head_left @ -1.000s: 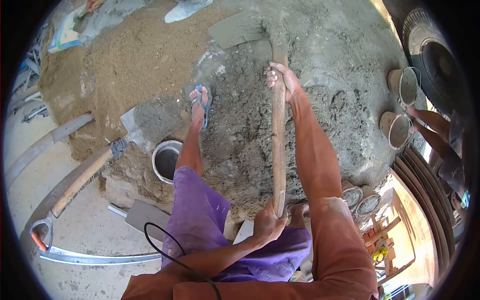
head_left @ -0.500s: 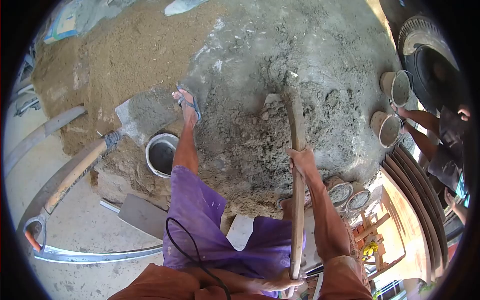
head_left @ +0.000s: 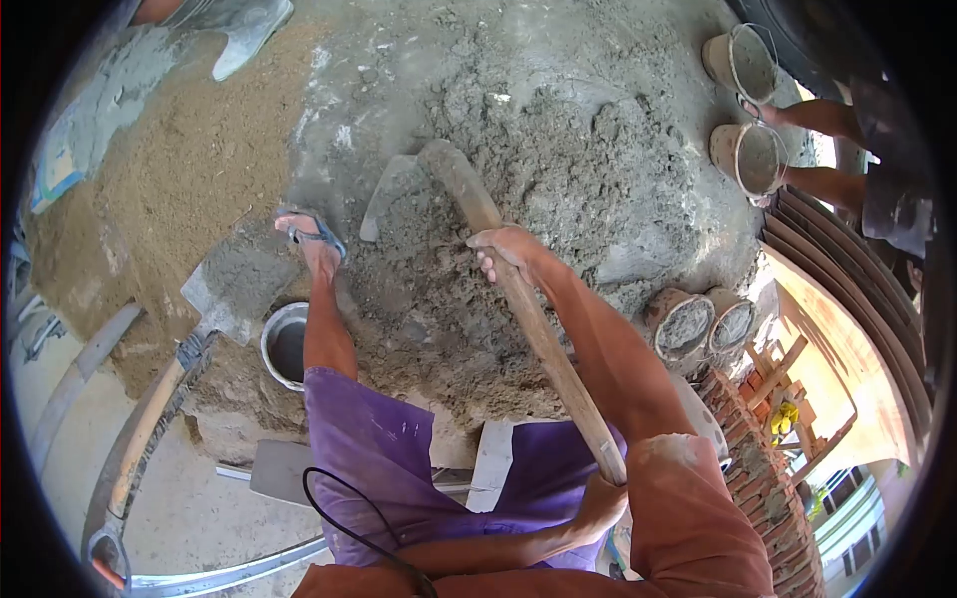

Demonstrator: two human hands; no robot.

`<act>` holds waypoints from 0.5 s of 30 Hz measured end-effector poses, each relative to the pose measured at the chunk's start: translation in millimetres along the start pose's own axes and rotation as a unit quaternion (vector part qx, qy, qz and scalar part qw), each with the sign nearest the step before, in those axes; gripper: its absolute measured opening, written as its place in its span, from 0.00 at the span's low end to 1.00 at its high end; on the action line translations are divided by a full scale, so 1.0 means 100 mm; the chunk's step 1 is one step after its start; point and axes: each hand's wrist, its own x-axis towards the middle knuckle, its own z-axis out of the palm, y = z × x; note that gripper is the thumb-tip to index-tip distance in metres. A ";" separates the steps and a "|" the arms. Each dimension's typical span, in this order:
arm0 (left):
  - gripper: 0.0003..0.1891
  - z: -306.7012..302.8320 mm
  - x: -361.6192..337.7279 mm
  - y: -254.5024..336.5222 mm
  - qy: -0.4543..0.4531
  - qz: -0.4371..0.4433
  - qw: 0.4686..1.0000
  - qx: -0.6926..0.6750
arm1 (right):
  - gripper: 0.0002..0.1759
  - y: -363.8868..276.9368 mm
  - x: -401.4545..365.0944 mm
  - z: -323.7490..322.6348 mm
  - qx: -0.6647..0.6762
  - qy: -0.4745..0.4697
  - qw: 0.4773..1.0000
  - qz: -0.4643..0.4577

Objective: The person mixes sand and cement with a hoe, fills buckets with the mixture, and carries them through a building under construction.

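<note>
The wet mortar (head_left: 588, 179) covers most of the ground, lumpy in the middle, with brown sand (head_left: 189, 149) along its left side. Purple shorts (head_left: 389, 448) fill the lower middle, and a sandaled foot (head_left: 311, 237) rests between the shovel and the hoe's blade. At the right edge are a co-worker (head_left: 892, 179) and, below, a stack of brown sheets (head_left: 847, 269); brickwork (head_left: 763, 478) lies lower down. The hoe (head_left: 538, 334) slants across the middle, its blade on the mortar at the upper left end and its handle running down to the lower right. The shovel (head_left: 150, 429) lies at the left, grey mix on its blade. A round bucket (head_left: 267, 349) sits beside the person's leg; two buckets (head_left: 712, 159) stand near the co-worker, and two filled pails (head_left: 658, 307) sit side by side below them. The right hand (head_left: 511, 251) is wrapped around the hoe's handle partway up; the left hand (head_left: 604, 501) is closed around its lower end.
</note>
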 end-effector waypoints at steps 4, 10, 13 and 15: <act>0.12 -0.21 -0.11 0.21 -0.026 0.021 0.999 0.035 | 0.20 0.16 -1.09 -0.29 -0.071 0.156 0.984 -0.043; 0.11 -0.30 -0.12 0.35 -0.039 0.040 0.992 0.110 | 0.22 -0.60 -1.70 -0.06 -0.111 0.249 0.948 -0.164; 0.10 -0.20 -0.01 0.17 -0.021 0.079 0.979 0.185 | 0.17 -1.24 -1.20 -0.28 0.040 0.123 0.954 -0.271; 0.07 -0.29 0.34 0.30 0.031 0.084 0.970 0.226 | 0.11 -1.57 -0.50 -0.50 0.137 -0.003 0.943 -0.303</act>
